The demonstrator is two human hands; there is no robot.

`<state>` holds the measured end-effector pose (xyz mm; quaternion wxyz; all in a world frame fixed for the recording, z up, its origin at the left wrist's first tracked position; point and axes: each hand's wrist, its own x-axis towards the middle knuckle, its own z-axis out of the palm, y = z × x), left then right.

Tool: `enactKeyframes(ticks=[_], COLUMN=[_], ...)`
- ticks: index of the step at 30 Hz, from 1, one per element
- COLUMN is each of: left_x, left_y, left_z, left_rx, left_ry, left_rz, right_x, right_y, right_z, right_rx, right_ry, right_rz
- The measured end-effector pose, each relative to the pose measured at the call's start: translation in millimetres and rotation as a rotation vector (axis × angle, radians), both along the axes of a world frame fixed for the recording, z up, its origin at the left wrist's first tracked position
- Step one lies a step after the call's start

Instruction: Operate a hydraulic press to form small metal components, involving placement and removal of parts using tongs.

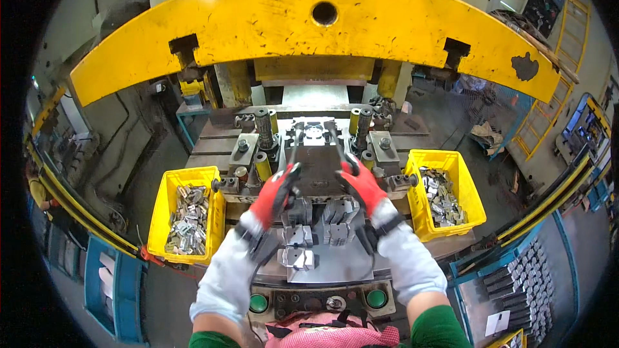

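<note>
My left hand (277, 194), in a red and black glove, is closed on a slim dark rod-shaped tool (296, 145). My right hand (362, 184), gloved alike, closes on a matching rod-shaped tool (339, 143). Both tool tips reach into the lower die of a press, one on each side of a bright metal piece (314, 133); whether they touch it I cannot tell. Nearer to me, several grey metal blocks (296, 258) and a stack of similar metal parts (339, 218) stand on a metal plate (332, 272) below my hands.
A yellow press beam (367, 13) arches above the die. Dark guide posts (263, 127) stand around the die. Yellow bins of small metal parts flank it, a left bin (218, 225) and a right bin (478, 209). Green buttons (258, 303) sit on the near panel.
</note>
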<state>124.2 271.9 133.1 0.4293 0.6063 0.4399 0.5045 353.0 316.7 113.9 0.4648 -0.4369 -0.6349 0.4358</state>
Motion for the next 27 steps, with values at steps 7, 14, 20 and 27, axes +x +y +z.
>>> enactKeyframes(ticks=[7,14,20,27], left_x=[-6.3,-21.4,-116.0,-123.7], left_y=[74.9,-89.4,-223.1,-245.1], left_z=[-7.2,29.6,-71.2,-122.6], left_rx=[-0.072,0.047,-0.203,-0.386], left_ry=[-0.3,0.052,-0.169,-0.432], left_rz=[-0.31,0.334,0.589,0.594], right_x=[-45.4,82.0,182.1,95.0], right_y=[66.0,-98.9,-217.8,-234.5], right_z=[-12.5,-9.7,-96.0,-85.2], right_rx=[-0.072,0.341,-0.065,-0.276], right_ry=[-0.033,-0.081,-0.322,-0.292], right_rz=[-0.111,-0.557,-0.971,-0.42])
